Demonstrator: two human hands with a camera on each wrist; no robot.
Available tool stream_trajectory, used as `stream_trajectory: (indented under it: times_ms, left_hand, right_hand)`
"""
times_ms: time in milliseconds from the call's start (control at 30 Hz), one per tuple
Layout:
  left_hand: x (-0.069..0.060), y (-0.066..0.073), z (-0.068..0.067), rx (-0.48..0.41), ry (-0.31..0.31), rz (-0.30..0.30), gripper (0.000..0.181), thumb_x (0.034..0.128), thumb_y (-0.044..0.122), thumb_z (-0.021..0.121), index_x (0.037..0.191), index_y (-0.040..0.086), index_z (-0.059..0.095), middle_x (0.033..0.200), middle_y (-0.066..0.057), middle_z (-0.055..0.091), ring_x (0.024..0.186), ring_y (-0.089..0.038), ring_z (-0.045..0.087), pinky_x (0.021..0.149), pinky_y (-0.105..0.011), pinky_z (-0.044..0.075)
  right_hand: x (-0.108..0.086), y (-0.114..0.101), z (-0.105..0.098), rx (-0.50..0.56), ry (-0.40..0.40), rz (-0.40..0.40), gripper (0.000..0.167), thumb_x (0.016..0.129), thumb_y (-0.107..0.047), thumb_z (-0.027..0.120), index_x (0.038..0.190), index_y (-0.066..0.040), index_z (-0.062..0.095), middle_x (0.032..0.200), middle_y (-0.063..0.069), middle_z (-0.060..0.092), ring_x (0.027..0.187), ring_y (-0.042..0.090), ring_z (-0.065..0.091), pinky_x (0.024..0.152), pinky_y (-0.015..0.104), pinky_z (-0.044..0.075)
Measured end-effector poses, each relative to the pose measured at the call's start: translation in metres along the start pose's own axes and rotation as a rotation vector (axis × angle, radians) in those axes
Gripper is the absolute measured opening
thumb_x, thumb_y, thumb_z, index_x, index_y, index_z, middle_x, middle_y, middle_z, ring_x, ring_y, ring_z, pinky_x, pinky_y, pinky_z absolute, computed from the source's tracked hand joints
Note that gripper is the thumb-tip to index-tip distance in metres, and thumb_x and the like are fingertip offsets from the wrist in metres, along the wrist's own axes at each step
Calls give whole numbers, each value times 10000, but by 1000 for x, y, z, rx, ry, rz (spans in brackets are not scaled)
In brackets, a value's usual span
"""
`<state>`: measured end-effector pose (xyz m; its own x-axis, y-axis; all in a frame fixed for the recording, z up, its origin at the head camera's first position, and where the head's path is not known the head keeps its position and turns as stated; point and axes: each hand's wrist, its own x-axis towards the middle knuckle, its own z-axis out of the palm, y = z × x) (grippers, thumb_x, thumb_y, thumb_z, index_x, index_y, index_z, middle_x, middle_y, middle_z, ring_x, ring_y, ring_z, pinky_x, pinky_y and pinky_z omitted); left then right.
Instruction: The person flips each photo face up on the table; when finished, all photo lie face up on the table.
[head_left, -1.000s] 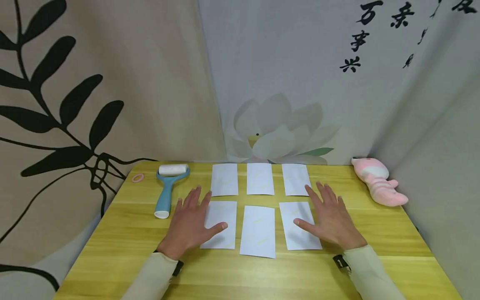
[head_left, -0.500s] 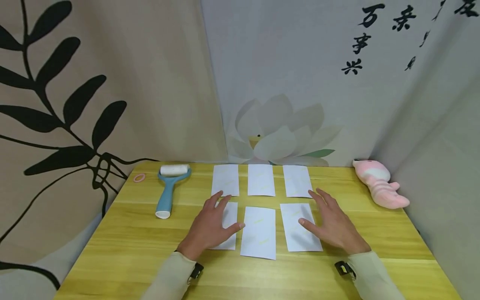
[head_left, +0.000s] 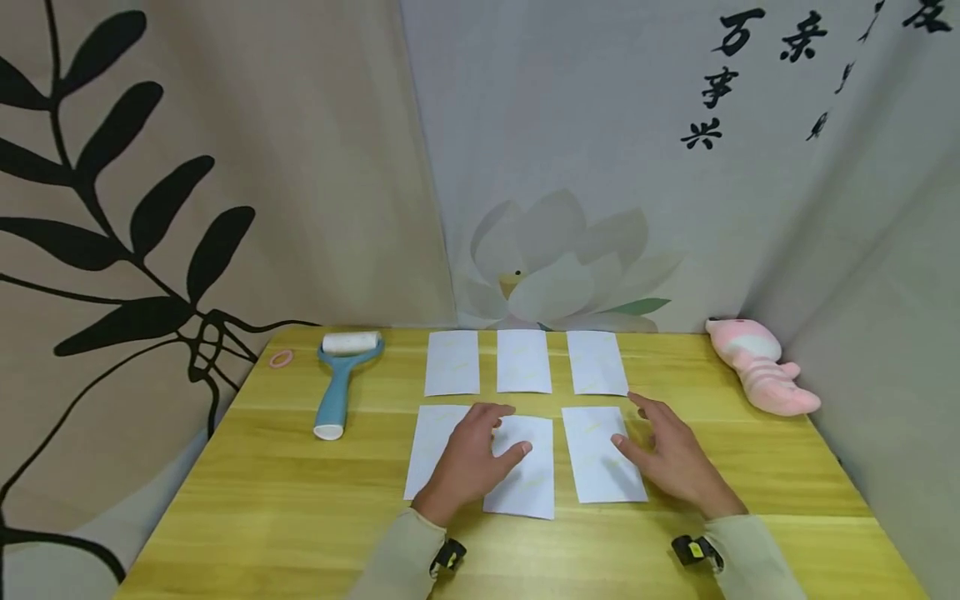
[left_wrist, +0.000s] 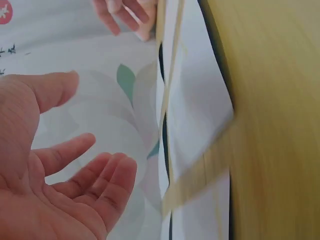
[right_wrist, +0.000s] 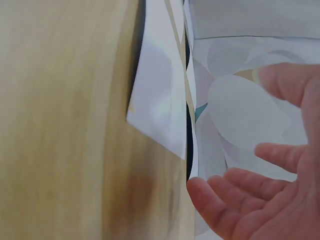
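Observation:
Several white paper cards lie in two rows on the wooden table. In the head view the left hand (head_left: pixel 471 458) hovers between the front-left card (head_left: pixel 427 442) and the front-middle card (head_left: pixel 528 483), its fingers loosely bent and holding nothing. Over the right edge of the front-right card (head_left: pixel 596 467) is the right hand (head_left: pixel 678 462), thumb apart from the fingers, empty. Both wrist views show relaxed, empty fingers: the left hand (left_wrist: pixel 75 170) beside a card (left_wrist: pixel 200 90), the right hand (right_wrist: pixel 270 185) beside another card (right_wrist: pixel 157 85). Faint yellow marks show on the cards.
A blue-handled roller (head_left: pixel 334 400) with a white head lies left of the cards, and a pink ring (head_left: pixel 281 358) is near the back-left corner. At the back right lies a pink plush toy (head_left: pixel 761 367). A printed curtain (head_left: pixel 570 167) hangs behind the table (head_left: pixel 300 517).
The left hand has moved right, from the front-left card toward the front-middle one, uncovering much of the former. The right hand has shifted slightly right and its fingers are more bent.

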<state>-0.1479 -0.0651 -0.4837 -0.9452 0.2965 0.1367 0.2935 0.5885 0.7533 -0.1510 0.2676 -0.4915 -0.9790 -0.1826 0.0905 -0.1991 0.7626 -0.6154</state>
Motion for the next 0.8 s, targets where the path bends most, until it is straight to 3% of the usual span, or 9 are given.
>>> stream_trajectory:
  times_ms: [167,300,467,667,800]
  left_hand:
    - [7,8,17,-114,-27,-40,509,981,316,770,1403,67,634,1348,-152,640,1121,-291,688,932,-417,602]
    - [10,18,31,-181,-51,-55,468,967,250,779,1368,43,651,1307,-168,652,1091,-288,707,924,-377,613]
    - [9,33,52,-185,-93,-77,439,964,225,782,1350,51,668,1238,-147,673,1063,-266,714,879,-302,593]
    - [7,45,77,-192,-130,-126,443,966,279,774,1351,84,672,1073,-43,677,976,-152,636,854,-310,544]
    - [7,47,87,-222,-134,-171,473,965,291,772,1378,97,651,1084,-33,689,997,-129,655,877,-327,563]
  right_hand:
    - [-3,0,1,76,-20,22,734,1007,-443,720,1581,-79,443,1549,243,508,1318,460,610,981,556,593]
    - [-7,0,1,83,-23,33,680,1000,-404,740,1546,-84,493,1516,260,544,1178,426,699,941,531,612]
    - [-12,1,5,57,-28,50,670,982,-425,759,1520,-99,530,1481,242,578,1069,298,694,866,437,593]
    - [-17,-1,9,44,-48,62,652,976,-409,770,1509,-108,546,1452,173,619,1013,207,625,841,347,524]
    - [-19,-4,11,34,-72,52,634,968,-363,786,1488,-79,559,1354,144,646,933,175,570,784,283,468]
